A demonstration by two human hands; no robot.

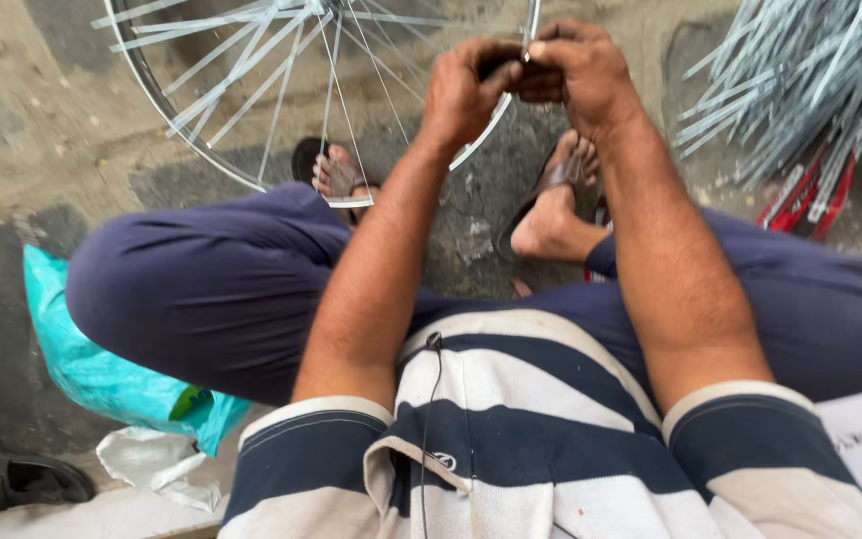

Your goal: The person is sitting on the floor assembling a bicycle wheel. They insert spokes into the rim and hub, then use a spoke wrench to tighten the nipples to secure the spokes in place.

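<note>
A bicycle wheel rim with thin silver spokes stands in front of me on the ground, its lower edge resting near my sandalled feet. Both hands meet at the rim's right side. My left hand pinches the rim and a small dark part between thumb and fingers. My right hand closes on the same spot from the right, fingers curled over the rim and the small part. What exactly sits between the fingers is hidden.
A bundle of loose silver spokes lies at the upper right, red-handled tools beneath it. A teal plastic bag and a white bag lie at my left. A black sandal sits at lower left. My crossed legs fill the middle.
</note>
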